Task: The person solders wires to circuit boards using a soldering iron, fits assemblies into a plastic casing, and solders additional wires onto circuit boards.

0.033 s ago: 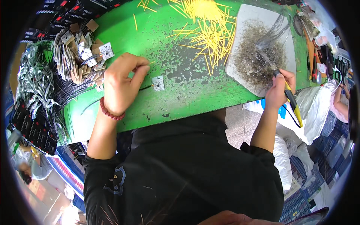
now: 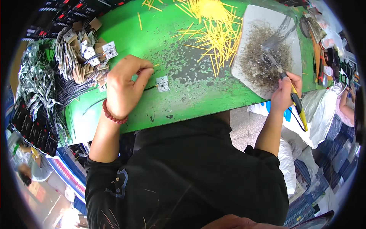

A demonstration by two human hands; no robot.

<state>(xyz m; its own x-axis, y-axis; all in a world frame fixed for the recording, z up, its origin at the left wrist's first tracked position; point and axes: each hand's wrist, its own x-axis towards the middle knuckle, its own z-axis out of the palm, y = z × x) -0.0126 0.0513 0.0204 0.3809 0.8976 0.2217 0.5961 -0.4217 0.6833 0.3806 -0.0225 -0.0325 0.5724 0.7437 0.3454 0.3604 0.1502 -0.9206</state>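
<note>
My left hand, with a beaded bracelet on its wrist, is closed in a pinch over the left half of the table. A short end of a thin yellow stick pokes out past the fingertips. Just right of that hand lies a small white circuit board with a dark wire running left beneath the hand. My right hand grips a soldering iron with a yellow and black handle. Its tip is over a pale board covered in grey-brown residue, and grey smoke rises there.
The worn green table holds a pile of yellow sticks. On the left stand stacked circuit boards and a bundle of wires. Hand tools lie at the far right. White sacks hang beside the table's right edge.
The view has shifted very slightly. Both hands keep their holds and stay almost in place, and the smoke has changed shape a little.
</note>
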